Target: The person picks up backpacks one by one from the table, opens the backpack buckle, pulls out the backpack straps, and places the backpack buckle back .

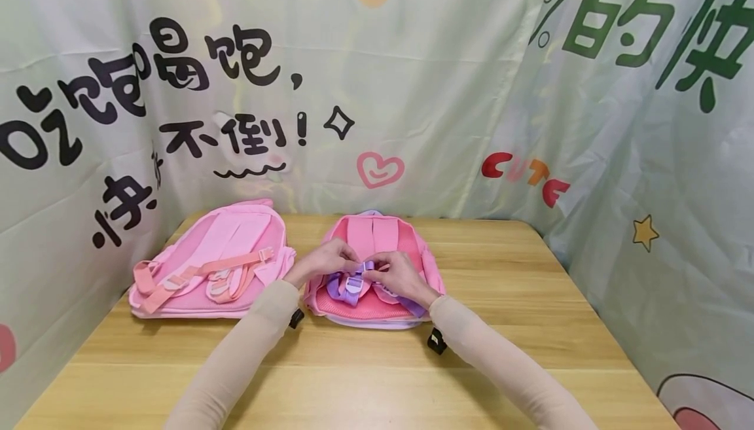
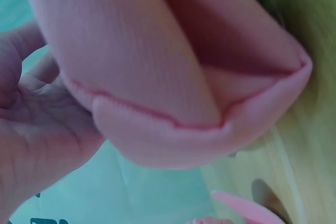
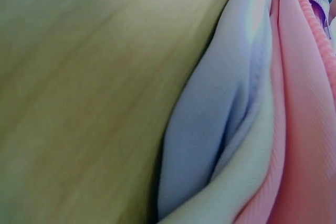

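A pink backpack with lilac edging (image 1: 377,313) lies strap side up at the middle of the table. Above its back panel my left hand (image 1: 326,258) and right hand (image 1: 404,275) meet, fingertips close together. Between them they pinch a purple strap buckle (image 1: 369,265); the fingers partly cover it. Just below hangs a purple strap with a light slider (image 1: 355,285). In the left wrist view my left hand (image 2: 47,124) is partly behind the bag's pink side pocket (image 2: 157,87). The right wrist view shows the bag's lilac side (image 3: 220,93), with the right hand not clearly visible.
To the left lies a second pink backpack (image 1: 235,227) with coral straps (image 1: 230,263) across its back. The wooden table (image 1: 377,384) carries both bags. Printed curtains (image 1: 436,103) hang round the back and sides. Black wrist-camera pieces (image 1: 436,341) sit by the sleeves.
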The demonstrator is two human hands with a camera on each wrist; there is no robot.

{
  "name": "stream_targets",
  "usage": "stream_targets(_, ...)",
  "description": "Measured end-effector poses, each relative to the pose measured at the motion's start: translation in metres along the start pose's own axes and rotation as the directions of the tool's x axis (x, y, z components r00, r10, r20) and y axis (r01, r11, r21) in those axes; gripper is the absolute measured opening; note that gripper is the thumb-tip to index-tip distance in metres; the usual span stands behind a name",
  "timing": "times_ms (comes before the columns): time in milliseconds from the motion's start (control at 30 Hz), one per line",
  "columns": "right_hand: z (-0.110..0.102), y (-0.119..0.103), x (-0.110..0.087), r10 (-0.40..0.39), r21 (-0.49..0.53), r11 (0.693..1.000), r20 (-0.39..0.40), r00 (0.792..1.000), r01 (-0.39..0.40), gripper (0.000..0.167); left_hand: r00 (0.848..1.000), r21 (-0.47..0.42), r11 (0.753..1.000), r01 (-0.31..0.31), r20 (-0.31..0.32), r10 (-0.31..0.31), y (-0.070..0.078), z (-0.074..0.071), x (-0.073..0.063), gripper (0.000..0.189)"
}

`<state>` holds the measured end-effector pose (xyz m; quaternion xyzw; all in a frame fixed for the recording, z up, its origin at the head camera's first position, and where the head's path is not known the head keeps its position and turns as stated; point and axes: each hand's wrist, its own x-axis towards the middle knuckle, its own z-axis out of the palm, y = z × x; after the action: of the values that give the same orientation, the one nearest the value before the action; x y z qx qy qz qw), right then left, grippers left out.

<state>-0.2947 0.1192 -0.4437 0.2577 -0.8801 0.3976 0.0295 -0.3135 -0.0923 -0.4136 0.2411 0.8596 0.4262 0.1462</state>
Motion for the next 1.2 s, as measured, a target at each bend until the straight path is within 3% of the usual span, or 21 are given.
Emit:
stream_targets(133,-0.0001,-0.0003,0.0005,0.007,-0.003,1.0,0.004,1.0,-0.007,0.02,1.0,0.01,1.0,0.02,-0.006,-0.02,0.0018,-0.0008,-0.0006,0.012)
stream_targets(433,0.0,-0.0001,0.0019,0.025,0.004,1.0,0.005,1.0,-0.025,0.021,0.999,0.044,0.998,-0.038,-0.018,0.039,0.0032,0.0032,0.003,0.011)
stream_targets(633,-0.0002,-0.0003,0.0004,0.021,-0.002,1.0,0.005,1.0,-0.021,0.021,1.0,0.047,0.999,-0.012,-0.005,0.013,0.0032,0.0002,0.0007,0.012)
stream_targets(833,-0.0005,-0.0019,0.0002,0.025,-0.001,1.0,0.008,1.0,-0.025,0.02,0.999,0.107,0.994,0.017,-0.035,-0.013,0.0021,-0.0037,-0.0036,0.011)
stream_targets(933,-0.0004,-0.0029,0.0002,0.022,-0.001,1.0,0.014,1.0,-0.022,0.02,0.999,0.095,0.995,0.027,-0.044,-0.023,0.0018,-0.0025,-0.0042,0.011)
stream_targets(1200,0.0005,-0.0027,0.001,0.006,-0.005,1.0,0.011,1.0,-0.006,0.019,0.999,0.096,0.995,0.004,-0.052,0.001,0.006,0.0032,-0.0014,0.012)
